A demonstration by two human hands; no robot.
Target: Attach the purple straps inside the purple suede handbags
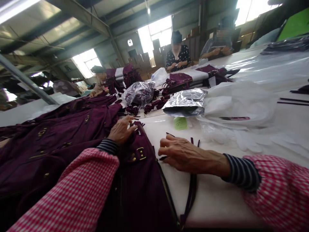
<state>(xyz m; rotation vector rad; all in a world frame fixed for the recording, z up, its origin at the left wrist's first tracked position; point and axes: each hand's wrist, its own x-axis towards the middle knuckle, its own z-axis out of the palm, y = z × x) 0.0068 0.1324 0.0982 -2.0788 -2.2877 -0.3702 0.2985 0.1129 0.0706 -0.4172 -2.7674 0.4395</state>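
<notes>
A dark purple bag (pixel 142 183) with brass buckles lies in front of me on the white table (pixel 217 199). My left hand (pixel 122 130) rests on the bag's far top edge, fingers curled against the fabric. My right hand (pixel 181 154) lies on the table just right of the bag, fingers bent, pinching a thin dark strip (pixel 163 158) at the bag's zipper side. A few short dark strips (pixel 195 141) lie beyond its fingers. The bag's strap (pixel 190 196) loops under my right wrist.
A pile of purple bags (pixel 55 135) fills the left. A silver plastic pouch (pixel 185 103), a green tag (pixel 180 123), clear plastic sheets (pixel 238 103) and a wrapped bundle (pixel 138 93) lie ahead. Three people work at the far end.
</notes>
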